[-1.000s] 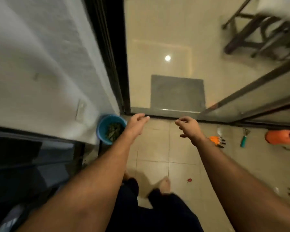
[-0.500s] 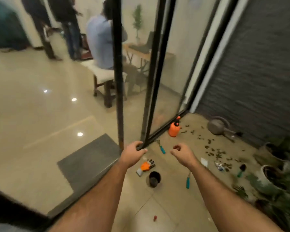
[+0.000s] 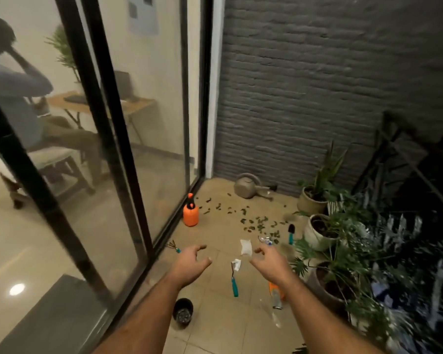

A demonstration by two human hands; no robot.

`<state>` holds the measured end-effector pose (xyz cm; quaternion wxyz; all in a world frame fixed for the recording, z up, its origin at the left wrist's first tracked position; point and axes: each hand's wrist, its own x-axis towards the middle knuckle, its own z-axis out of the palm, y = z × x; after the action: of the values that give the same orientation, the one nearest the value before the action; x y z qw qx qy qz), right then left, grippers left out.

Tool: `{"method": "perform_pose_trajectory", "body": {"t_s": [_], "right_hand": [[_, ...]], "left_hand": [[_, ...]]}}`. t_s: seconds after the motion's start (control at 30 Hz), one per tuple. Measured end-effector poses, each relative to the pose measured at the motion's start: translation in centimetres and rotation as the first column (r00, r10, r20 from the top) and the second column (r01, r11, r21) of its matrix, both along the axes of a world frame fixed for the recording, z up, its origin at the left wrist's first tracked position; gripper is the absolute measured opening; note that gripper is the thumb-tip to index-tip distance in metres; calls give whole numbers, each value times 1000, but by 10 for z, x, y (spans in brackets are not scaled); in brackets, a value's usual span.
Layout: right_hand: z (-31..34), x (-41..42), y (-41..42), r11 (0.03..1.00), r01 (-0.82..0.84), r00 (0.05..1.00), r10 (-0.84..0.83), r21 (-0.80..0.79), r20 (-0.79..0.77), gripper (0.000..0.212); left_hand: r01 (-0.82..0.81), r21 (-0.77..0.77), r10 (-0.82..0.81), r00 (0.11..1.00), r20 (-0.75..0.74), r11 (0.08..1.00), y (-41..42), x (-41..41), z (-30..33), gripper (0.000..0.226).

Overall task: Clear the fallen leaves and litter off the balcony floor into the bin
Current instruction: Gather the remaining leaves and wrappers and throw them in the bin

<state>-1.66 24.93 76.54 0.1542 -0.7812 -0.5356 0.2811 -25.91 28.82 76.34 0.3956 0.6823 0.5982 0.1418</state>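
Leaves (image 3: 256,222): small, dark green and brown, curled; scattered loose on the tan tiled floor (image 3: 215,325) at the far end of the balcony, between the orange sprayer and the potted plants.
Litter: white paper scrap (image 3: 246,247) flat on the tiles near the right hand; smaller crumpled white scrap (image 3: 236,264) just below it; crinkled foil wrapper (image 3: 265,240) beside the leaves.
Left hand (image 3: 189,263): held out over the floor, fingers spread and loosely bent, holding nothing.
Right hand (image 3: 270,263): held out likewise, fingers apart, slightly curled, holding nothing.
Orange sprayer (image 3: 190,212): upright by the glass door track.
Watering can (image 3: 248,186): grey, against the brick wall.
Teal-handled tool (image 3: 234,284): lying between the hands, its head touching the smaller scrap.
Black pot (image 3: 182,312): small, standing near the left forearm.
Potted plants (image 3: 325,226): a row along the right side, foliage overhanging the tiles.
Trowel (image 3: 291,233): teal-handled, beside the pots.
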Motion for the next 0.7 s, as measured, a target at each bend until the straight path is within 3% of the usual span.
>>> {"method": "perform_pose_trajectory", "body": {"t_s": [0.23, 0.43, 0.7], "right_hand": [[-34, 6, 13, 984, 152, 988, -150, -90, 23, 46], [-52, 2, 19, 956, 228, 973, -231, -184, 5, 43], [-91, 64, 85, 924, 315, 941, -333, -217, -51, 38]], "left_hand": [[117, -160, -125, 991, -42, 980, 62, -24, -40, 58], [192, -196, -208, 976, -66, 962, 111, -27, -50, 59], [320, -226, -345, 935, -85, 920, 198, 51, -75, 55]]}}
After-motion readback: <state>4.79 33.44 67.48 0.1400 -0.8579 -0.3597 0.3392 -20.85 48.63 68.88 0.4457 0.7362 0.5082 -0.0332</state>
